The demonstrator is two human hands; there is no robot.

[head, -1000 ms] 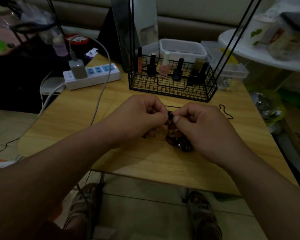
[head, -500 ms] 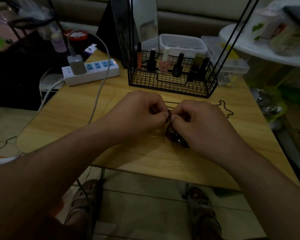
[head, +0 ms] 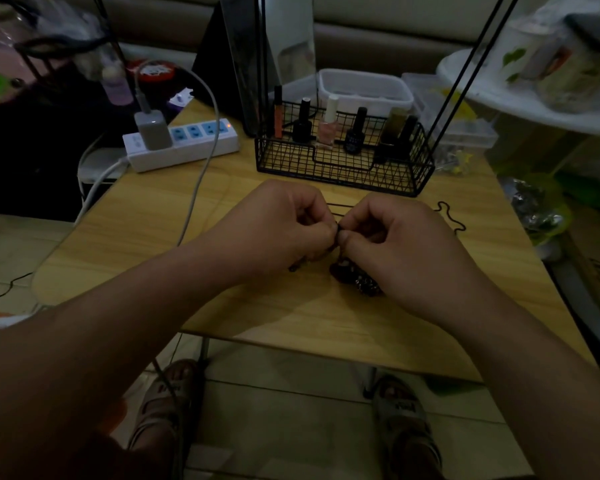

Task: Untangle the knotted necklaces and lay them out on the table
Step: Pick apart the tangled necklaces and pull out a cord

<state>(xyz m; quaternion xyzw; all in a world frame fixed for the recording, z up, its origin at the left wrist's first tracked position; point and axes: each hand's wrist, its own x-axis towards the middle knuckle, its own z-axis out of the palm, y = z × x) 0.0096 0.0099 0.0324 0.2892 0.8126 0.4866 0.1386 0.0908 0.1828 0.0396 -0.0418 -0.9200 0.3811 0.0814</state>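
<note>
1. Thumbs now sit closer together than a second ago, hiding most of the dark bead between them.
2. Left hand (head: 278, 223) and right hand (head: 406, 247) both pinch the knotted necklaces (head: 357, 280) at one spot, fingertips nearly touching.
3. Their beaded bulk lies on the table (head: 222, 209), just under the right thumb.
4. Farther off, a thin black cord (head: 448, 216) snakes beside the right hand, short of the wire basket (head: 343, 168).

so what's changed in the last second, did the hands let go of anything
Very little. The left hand and right hand still pinch the knotted necklaces and have drawn slightly closer together, so less of the dark beads shows between them. Nothing was let go. The rest of the tangle still lies on the table; the thin black chain, wire basket and power strip have not moved.
</note>
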